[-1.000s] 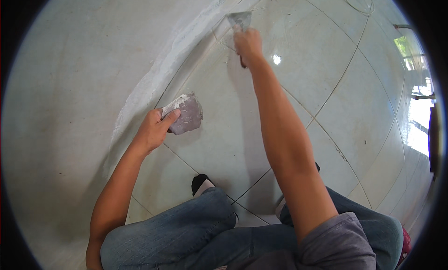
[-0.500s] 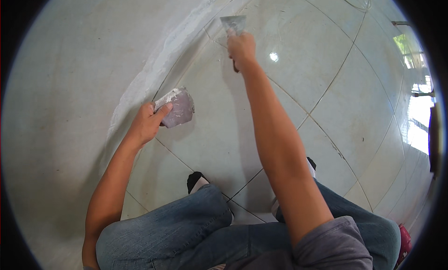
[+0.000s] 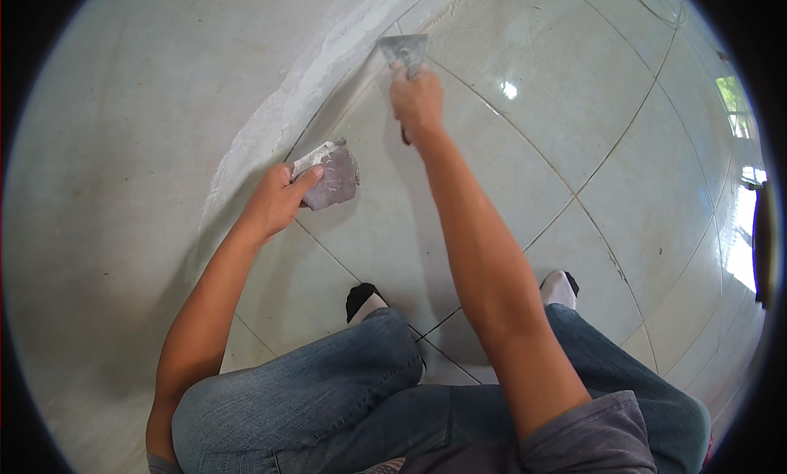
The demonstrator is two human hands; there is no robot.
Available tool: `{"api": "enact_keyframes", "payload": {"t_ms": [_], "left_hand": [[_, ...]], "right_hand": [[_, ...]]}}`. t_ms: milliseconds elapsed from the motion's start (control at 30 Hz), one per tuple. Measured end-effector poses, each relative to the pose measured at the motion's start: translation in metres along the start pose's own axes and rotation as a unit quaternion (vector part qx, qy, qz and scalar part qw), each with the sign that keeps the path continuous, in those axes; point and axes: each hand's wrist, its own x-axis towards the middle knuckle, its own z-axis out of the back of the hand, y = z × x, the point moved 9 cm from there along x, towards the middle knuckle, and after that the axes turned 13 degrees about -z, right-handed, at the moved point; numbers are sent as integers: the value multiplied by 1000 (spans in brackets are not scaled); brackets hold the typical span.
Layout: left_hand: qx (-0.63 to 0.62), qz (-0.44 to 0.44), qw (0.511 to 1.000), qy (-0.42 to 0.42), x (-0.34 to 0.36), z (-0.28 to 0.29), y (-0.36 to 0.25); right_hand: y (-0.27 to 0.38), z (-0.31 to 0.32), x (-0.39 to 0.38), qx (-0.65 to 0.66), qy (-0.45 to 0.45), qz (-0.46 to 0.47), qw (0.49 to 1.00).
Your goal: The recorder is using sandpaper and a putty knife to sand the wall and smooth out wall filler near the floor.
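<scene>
In my right hand (image 3: 420, 105), reached far forward, is a putty knife (image 3: 405, 48). Its wide metal blade points away from me, near the seam where wall and floor meet; whether the edge touches is hard to tell. My left hand (image 3: 279, 199) is closer to me, by the wall. Between its thumb and fingers it grips a flat purple-grey plate (image 3: 336, 183), smeared with white paste along its upper edge. A rough white strip of filler (image 3: 283, 105) runs along the bottom of the wall.
A pale wall (image 3: 123, 146) rises on the left. Glossy light tiles (image 3: 508, 171) with dark joints cover the floor. My socked feet (image 3: 361, 302) rest on them. A thin cable (image 3: 656, 11) lies at the far right, and bright window reflections show at the right rim.
My view has shifted, so the floor appears farther right. Against the tiles, my right hand and the putty knife have moved left toward the wall. My left hand keeps its grip on the plate.
</scene>
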Motion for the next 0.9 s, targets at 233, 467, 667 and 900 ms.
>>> {"api": "enact_keyframes", "payload": {"t_ms": [233, 467, 667, 900], "left_hand": [[49, -1, 999, 11, 6, 6, 10], [117, 6, 993, 22, 7, 11, 14], [125, 38, 991, 13, 9, 12, 14], [165, 51, 982, 73, 14, 19, 22]], "right_hand": [[4, -7, -46, -30, -9, 43, 999], [15, 23, 3, -15, -38, 6, 999], [1, 10, -5, -34, -24, 22, 999], [2, -38, -75, -50, 53, 31, 997]]}}
